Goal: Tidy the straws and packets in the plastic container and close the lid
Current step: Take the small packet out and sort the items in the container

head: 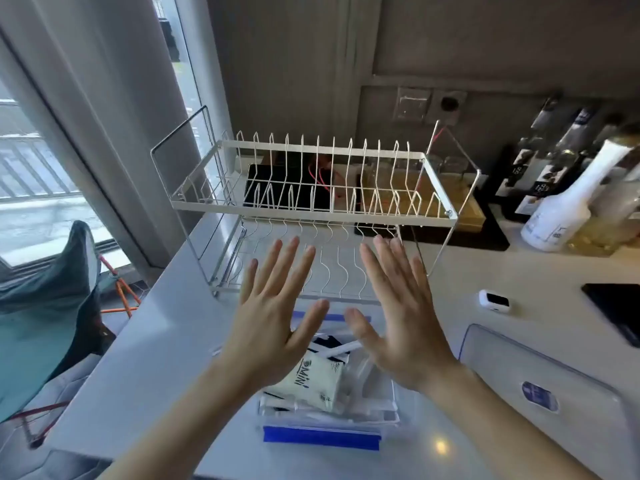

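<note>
- The plastic container (325,422) is clear with blue latches at its near and far ends; it sits open on the white counter, just before the dish rack.
- A white packet (313,381) printed "Mini" lies tilted on top of the contents.
- White straws (341,349) lie jumbled inside.
- The clear lid (550,386) lies flat on the counter to the right, apart from the container.
</note>
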